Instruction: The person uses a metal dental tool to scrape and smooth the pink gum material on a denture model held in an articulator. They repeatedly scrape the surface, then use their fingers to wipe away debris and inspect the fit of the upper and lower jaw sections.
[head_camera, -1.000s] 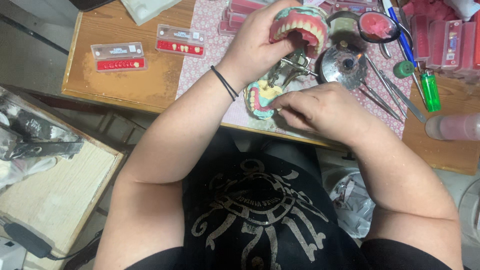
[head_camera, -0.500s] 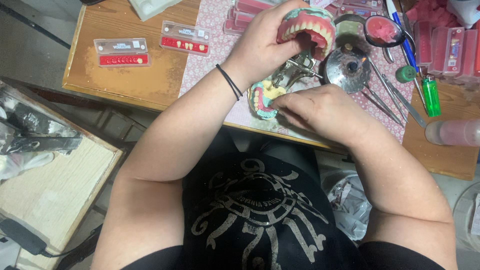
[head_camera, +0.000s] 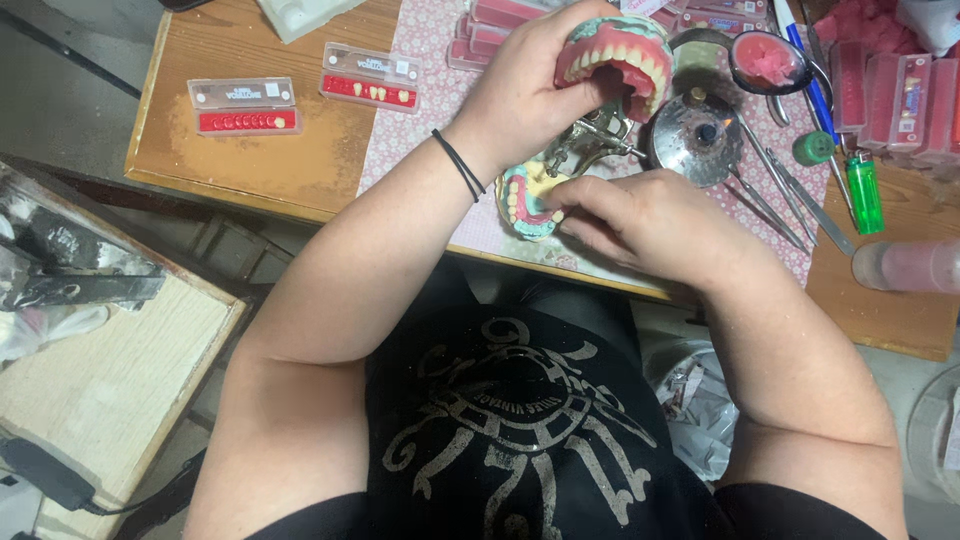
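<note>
Left hand (head_camera: 525, 95) grips the upper denture model (head_camera: 615, 60), raised at top centre of frame. Right hand (head_camera: 655, 225) is curled, fingertips pinching at the lower denture model (head_camera: 525, 200) on the articulator (head_camera: 590, 140), centre frame over the desk (head_camera: 260, 165) edge. Two tooth cards (head_camera: 245, 105) upper left. Round metal burner (head_camera: 700, 135), steel instruments (head_camera: 790, 195) and green lighter (head_camera: 865, 190) to the right.

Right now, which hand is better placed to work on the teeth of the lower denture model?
Right. The right hand has its fingertips at the lower denture model near the table edge. The left hand is occupied, holding the upper denture raised above it.
</note>
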